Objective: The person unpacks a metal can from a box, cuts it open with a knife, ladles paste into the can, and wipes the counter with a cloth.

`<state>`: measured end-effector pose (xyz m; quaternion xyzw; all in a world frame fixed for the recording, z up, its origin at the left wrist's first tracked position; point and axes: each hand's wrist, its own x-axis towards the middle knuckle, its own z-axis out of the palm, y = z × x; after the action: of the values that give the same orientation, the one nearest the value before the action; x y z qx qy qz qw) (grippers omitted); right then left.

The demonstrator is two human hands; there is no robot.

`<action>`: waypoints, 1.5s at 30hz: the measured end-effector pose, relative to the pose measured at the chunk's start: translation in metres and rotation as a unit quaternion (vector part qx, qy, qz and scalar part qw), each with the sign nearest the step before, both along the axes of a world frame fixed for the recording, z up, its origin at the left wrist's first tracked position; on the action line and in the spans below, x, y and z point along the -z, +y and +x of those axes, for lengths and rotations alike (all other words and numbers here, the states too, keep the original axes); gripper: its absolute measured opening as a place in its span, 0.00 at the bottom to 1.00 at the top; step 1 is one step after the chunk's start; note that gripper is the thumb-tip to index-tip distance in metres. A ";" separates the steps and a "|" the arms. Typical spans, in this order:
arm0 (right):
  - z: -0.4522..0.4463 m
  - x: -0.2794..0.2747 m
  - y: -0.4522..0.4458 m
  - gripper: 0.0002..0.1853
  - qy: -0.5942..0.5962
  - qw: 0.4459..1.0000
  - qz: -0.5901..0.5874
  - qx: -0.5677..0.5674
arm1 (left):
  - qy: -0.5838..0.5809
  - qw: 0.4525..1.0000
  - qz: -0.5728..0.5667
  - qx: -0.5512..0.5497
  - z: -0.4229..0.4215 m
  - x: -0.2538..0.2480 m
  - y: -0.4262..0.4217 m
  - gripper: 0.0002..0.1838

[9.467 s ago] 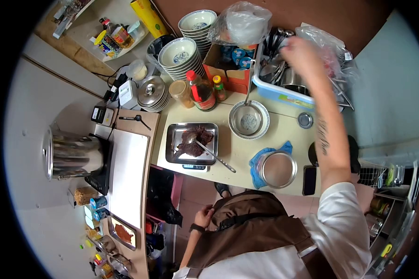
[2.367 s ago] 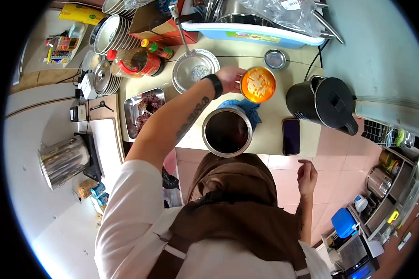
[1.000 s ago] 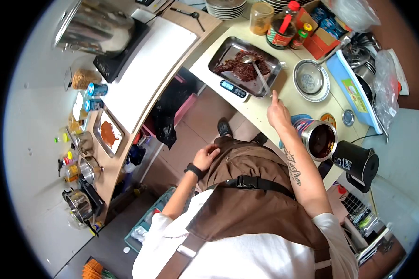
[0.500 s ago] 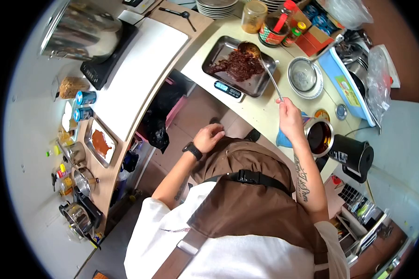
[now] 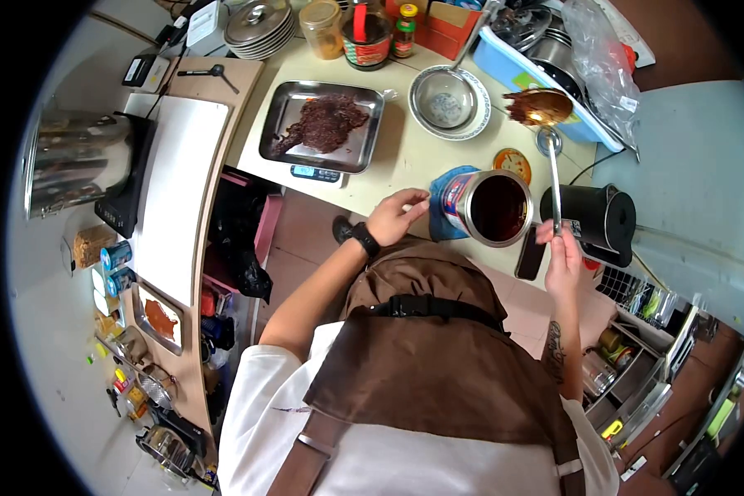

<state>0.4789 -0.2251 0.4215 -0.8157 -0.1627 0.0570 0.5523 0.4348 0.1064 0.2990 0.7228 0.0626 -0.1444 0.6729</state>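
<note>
My right hand is closed round the long handle of a metal ladle. Dark red paste clings to the ladle's bowl, which is over the far right of the table near the blue bin. My left hand is open and empty, its fingers loosely bent beside a blue cloth. Against that cloth stands a large open tin with dark red contents. A metal tray holds a mound of dark red paste and sits on a digital scale.
Behind the tin stand a strainer in a white bowl and a blue bin of utensils. A black kettle and a phone are at the right. Jars and stacked plates line the back. A second counter runs along the left.
My right hand has lifted the ladle out of the tray and carried it right, past the tin, with paste on it. My left hand has moved up close to the tin. The view has shifted right.
</note>
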 end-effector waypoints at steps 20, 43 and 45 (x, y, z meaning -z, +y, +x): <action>0.032 0.095 0.041 0.10 0.277 0.835 0.353 0.318 | -0.007 0.981 -0.167 -0.096 0.070 0.083 -0.106 0.28; 0.005 -0.012 0.279 0.14 0.449 0.794 0.408 -0.035 | 0.194 0.810 -0.454 -0.318 -0.059 -0.042 0.122 0.31; 0.000 -0.018 0.319 0.15 0.457 0.792 0.402 -0.046 | 0.201 0.815 -0.450 -0.307 -0.069 -0.056 0.161 0.25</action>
<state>0.4785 0.0940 0.4396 -0.3902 0.0632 0.3783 0.8371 0.3661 0.2672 0.3545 0.2382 0.3427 -0.0844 0.9048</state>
